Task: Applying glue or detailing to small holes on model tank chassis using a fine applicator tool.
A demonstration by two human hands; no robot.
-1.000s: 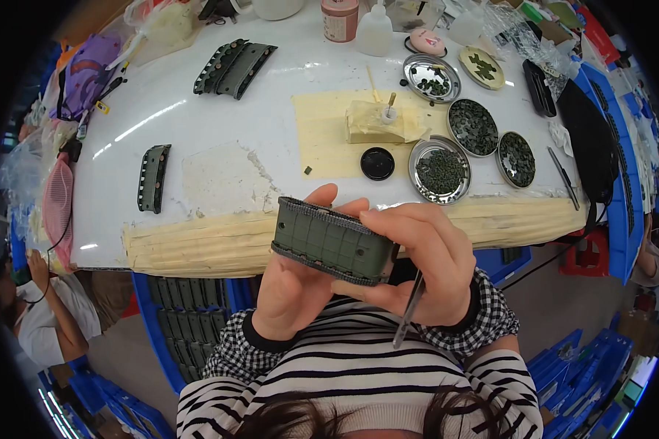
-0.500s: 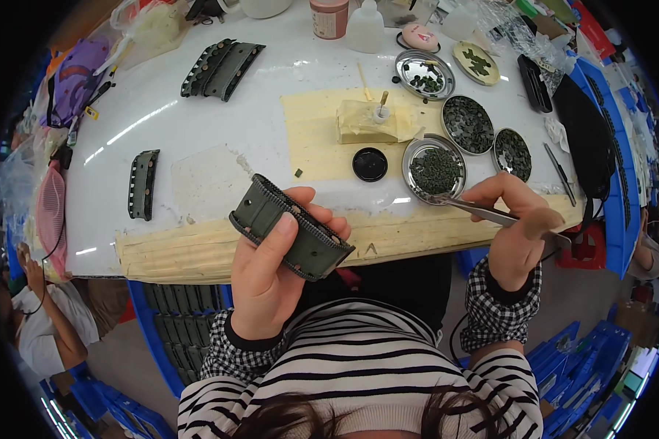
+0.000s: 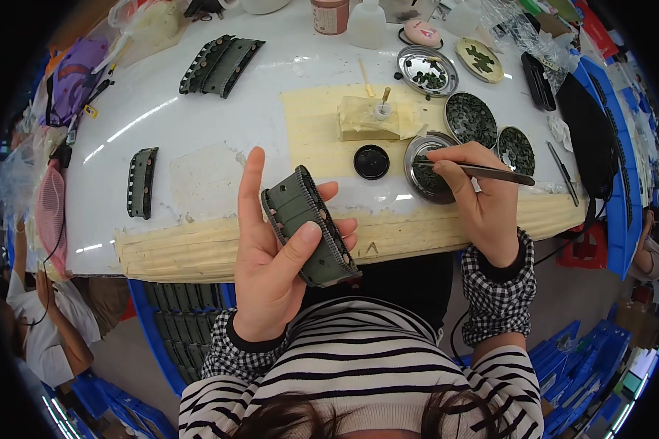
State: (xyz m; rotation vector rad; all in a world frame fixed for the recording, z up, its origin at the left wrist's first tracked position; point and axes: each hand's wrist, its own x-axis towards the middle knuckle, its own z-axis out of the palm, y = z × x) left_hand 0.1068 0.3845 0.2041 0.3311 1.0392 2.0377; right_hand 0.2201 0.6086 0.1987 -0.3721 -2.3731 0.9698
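Observation:
My left hand [image 3: 271,278] grips a dark green curved plastic part [image 3: 304,227] with toothed edges, thumb across its face and index finger stretched upward. In my right hand [image 3: 487,197] is a pair of metal tweezers [image 3: 490,173], pinched between thumb and fingers. Their tips reach over a round metal dish [image 3: 441,196] of small dark green pieces; whether they hold a piece I cannot tell. Beside it sit two more dishes of dark green bits, a larger one [image 3: 470,121] and a smaller one [image 3: 516,151]. A black round lid [image 3: 371,162] lies left of the tweezers.
A taped block [image 3: 359,126] holds a small vial with a stick. Similar green parts lie at the far left [image 3: 220,66] and left [image 3: 143,183]. Another pair of tweezers [image 3: 562,172] rests at right. Below the table edge, a blue crate [image 3: 154,329] contains more parts. A person [image 3: 58,329] is at left.
My right hand has moved left and up, bringing the tweezers more level over the dish. My left hand has tilted the green part steeper and its index finger has lifted off.

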